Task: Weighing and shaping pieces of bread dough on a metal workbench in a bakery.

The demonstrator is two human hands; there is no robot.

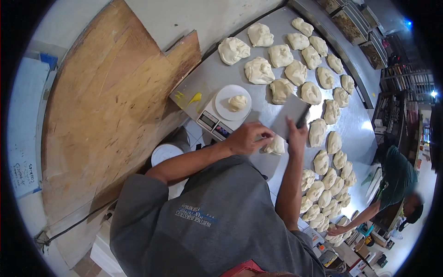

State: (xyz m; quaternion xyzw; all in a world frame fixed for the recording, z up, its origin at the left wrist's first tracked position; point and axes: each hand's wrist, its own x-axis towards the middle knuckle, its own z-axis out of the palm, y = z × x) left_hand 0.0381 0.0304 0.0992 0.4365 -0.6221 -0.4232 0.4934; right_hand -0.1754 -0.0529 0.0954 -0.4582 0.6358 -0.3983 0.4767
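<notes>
Head view, logged from my remote station. Right hand: closed around the dark-edged grip of a flat metal scraper, its broad blade held above the bench close to the near edge. Left hand: fingers curled, thumb and forefinger drawn together at the side of a small dough piece; I cannot tell whether anything is pinched between them. That piece lies on the bench by the near edge, between the two hands and partly below the scraper.

To the left, near the bench's near-left corner, I record a white kitchen scale with a round plate; one dough lump sits on the plate. Yellow smears mark the steel just beside the scale, toward that same corner.

Shaped dough portions stand in loose rows from the left edge across to the far edge, most of them apart. Toward the right end I note a tighter cluster of dough, many pieces touching. A co-worker in a dark green top leans in there, one hand at the dough.

Below the near edge: a white bucket. Left of the bench: a large plywood panel.
</notes>
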